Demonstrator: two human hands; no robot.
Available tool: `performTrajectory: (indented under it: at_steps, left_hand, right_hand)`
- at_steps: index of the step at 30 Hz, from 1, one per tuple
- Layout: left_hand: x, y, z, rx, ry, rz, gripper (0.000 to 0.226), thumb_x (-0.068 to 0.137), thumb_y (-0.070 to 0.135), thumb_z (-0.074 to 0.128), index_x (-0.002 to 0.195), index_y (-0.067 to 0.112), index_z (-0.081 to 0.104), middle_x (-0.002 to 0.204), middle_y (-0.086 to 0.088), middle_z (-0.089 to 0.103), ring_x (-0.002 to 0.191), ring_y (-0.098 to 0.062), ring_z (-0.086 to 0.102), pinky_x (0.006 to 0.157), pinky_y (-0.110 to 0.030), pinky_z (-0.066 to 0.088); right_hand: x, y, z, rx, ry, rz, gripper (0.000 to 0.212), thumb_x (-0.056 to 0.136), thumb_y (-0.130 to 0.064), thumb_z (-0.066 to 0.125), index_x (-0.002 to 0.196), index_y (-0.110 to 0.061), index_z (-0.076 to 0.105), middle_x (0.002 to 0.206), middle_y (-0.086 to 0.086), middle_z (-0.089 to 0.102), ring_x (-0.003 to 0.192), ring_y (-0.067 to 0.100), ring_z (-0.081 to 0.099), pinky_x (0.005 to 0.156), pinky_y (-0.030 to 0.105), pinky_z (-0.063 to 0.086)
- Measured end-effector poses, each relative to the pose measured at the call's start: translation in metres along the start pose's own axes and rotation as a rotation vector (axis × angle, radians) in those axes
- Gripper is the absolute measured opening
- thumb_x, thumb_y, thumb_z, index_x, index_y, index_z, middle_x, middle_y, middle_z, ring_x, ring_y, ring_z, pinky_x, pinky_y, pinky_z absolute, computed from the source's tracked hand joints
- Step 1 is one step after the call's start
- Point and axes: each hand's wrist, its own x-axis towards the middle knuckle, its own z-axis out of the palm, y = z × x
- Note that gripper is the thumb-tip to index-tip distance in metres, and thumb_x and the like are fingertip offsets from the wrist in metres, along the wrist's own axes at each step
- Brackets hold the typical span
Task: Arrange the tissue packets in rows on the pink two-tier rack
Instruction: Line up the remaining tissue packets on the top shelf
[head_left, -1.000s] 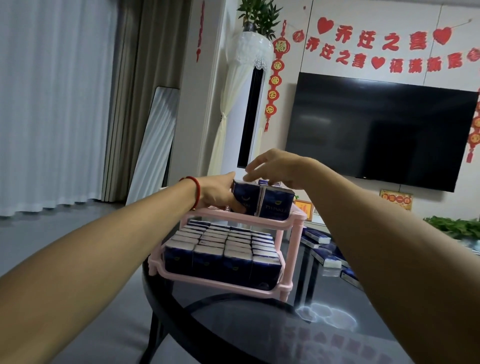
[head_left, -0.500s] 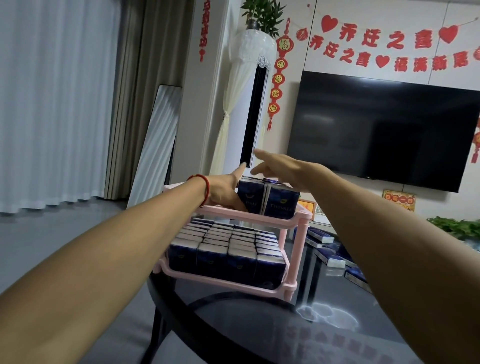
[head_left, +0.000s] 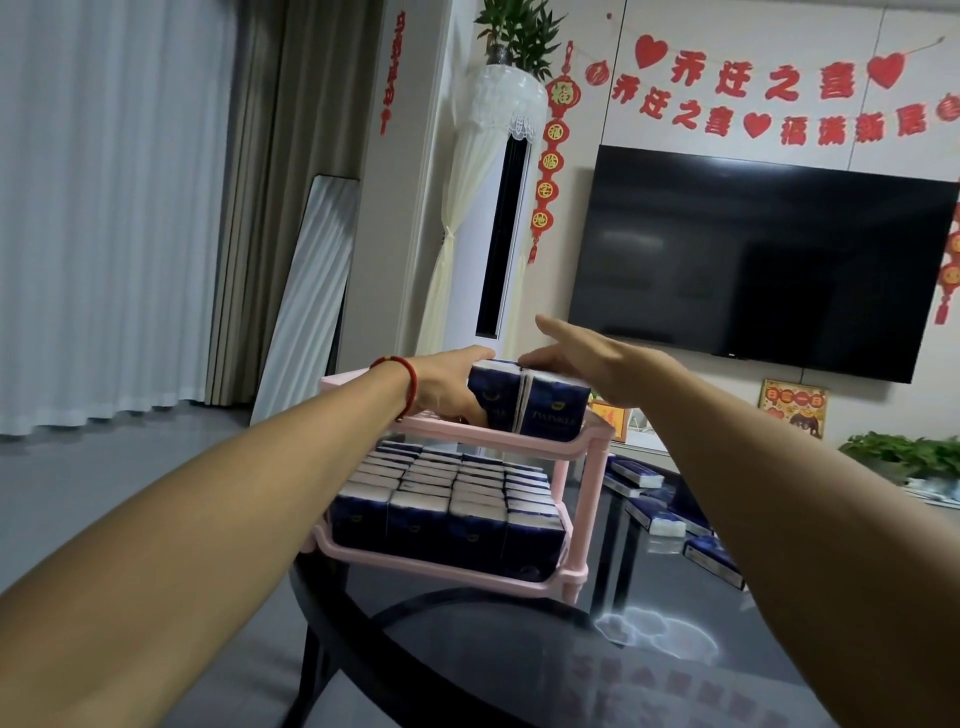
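Pink two-tier rack (head_left: 563, 441) is sitting on a dark glass table (head_left: 467, 649), lower tier full. Left hand (head_left: 447, 384) is gripping upright tissue packets (head_left: 524, 402) on the top tier; right hand (head_left: 576, 358) is resting fingers loosely spread above them. Packets look light and soft, best pinched by their sides.

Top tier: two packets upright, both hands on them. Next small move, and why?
Probably let go and fetch a loose packet from the glass table. The lower tier looks packed in rows, while the top tier shows only two upright packets, flanked by the left hand and right hand.
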Motion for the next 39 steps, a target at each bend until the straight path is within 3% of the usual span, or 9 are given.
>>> performTrajectory:
  at_steps: [5,10,15,19,23,27,31,35,39]
  left_hand:
    - [0.003,-0.004,-0.002,-0.049,-0.072,-0.025,0.129,0.060,0.021,0.092,0.158,0.042,0.010,0.142,-0.009,0.057,0.129,-0.034,0.055,0.111,-0.053,0.047]
    - [-0.003,-0.002,-0.003,-0.057,-0.061,-0.043,0.134,0.072,0.020,0.093,0.162,0.038,-0.005,0.159,-0.010,0.042,0.143,-0.035,0.042,0.118,-0.052,0.036]
    - [-0.008,-0.001,-0.012,-0.146,-0.102,-0.050,0.144,0.066,0.014,0.096,0.161,0.037,-0.010,0.164,-0.019,0.033,0.142,-0.037,0.045,0.112,-0.048,0.045]
    - [-0.035,0.011,-0.027,-0.233,-0.100,-0.037,0.127,0.082,-0.009,0.077,0.163,0.031,-0.012,0.143,-0.026,0.050,0.110,-0.029,0.068,0.080,-0.032,0.061]
    - [-0.076,0.035,-0.029,-0.079,0.270,0.088,0.085,0.092,-0.002,0.067,0.162,0.020,0.023,0.123,-0.006,0.058,0.101,-0.019,0.065,0.077,-0.027,0.059]
    - [-0.117,0.054,0.012,-0.104,0.751,0.431,0.027,0.091,-0.001,0.064,0.112,0.016,0.068,0.099,-0.003,0.071,0.092,-0.018,0.069,0.081,-0.034,0.061]
    - [-0.149,0.075,0.084,-0.311,0.481,0.600,0.030,0.087,-0.014,0.062,0.090,0.013,0.073,0.083,-0.002,0.073,0.076,-0.014,0.069,0.067,-0.022,0.056]
    - [-0.139,0.077,0.151,-0.307,0.164,0.527,0.033,0.085,-0.013,0.063,0.085,0.018,0.076,0.079,0.005,0.073,0.067,-0.002,0.064,0.063,-0.017,0.050]
    - [-0.118,0.071,0.198,-0.222,0.011,0.328,0.030,0.086,-0.003,0.066,0.099,0.023,0.075,0.093,0.009,0.073,0.080,-0.005,0.067,0.067,-0.019,0.054]
  right_hand:
    - [-0.011,0.005,0.002,0.116,0.122,-0.143,0.086,0.098,-0.073,0.009,0.149,-0.018,0.052,0.164,0.001,0.036,0.154,0.021,0.025,0.126,0.055,0.005]
    - [-0.025,0.023,0.003,0.190,0.268,-0.264,0.079,0.104,-0.065,0.009,0.141,-0.018,0.060,0.161,0.001,0.041,0.152,0.019,0.029,0.123,0.053,0.015]
    - [-0.046,0.060,0.010,0.155,0.405,-0.302,0.078,0.093,-0.073,0.019,0.130,-0.024,0.068,0.150,-0.001,0.054,0.132,0.018,0.050,0.104,0.040,0.037]
    - [-0.075,0.113,0.026,0.094,0.448,-0.238,0.069,0.095,-0.070,0.027,0.130,-0.026,0.066,0.135,-0.006,0.060,0.118,0.011,0.055,0.094,0.035,0.043]
    - [-0.111,0.174,0.045,-0.188,0.450,-0.095,0.032,0.103,-0.032,0.056,0.131,-0.019,0.064,0.132,0.001,0.064,0.107,0.009,0.061,0.092,0.032,0.050]
    - [-0.130,0.221,0.050,-0.666,0.439,0.077,0.034,0.094,-0.029,0.061,0.128,-0.025,0.063,0.135,-0.003,0.060,0.118,0.019,0.057,0.098,0.037,0.048]
    - [-0.130,0.246,0.035,-0.591,0.571,0.302,0.034,0.096,-0.036,0.052,0.126,-0.020,0.058,0.136,0.005,0.056,0.123,0.027,0.051,0.099,0.046,0.045]
    - [-0.122,0.263,0.039,-0.632,0.442,0.368,0.044,0.100,-0.047,0.043,0.134,-0.025,0.058,0.145,-0.002,0.052,0.136,0.021,0.041,0.109,0.054,0.030]
    - [-0.125,0.251,0.048,-0.684,0.476,0.327,0.031,0.095,-0.051,0.051,0.089,-0.023,0.063,0.101,0.001,0.067,0.106,0.026,0.058,0.091,0.044,0.032]
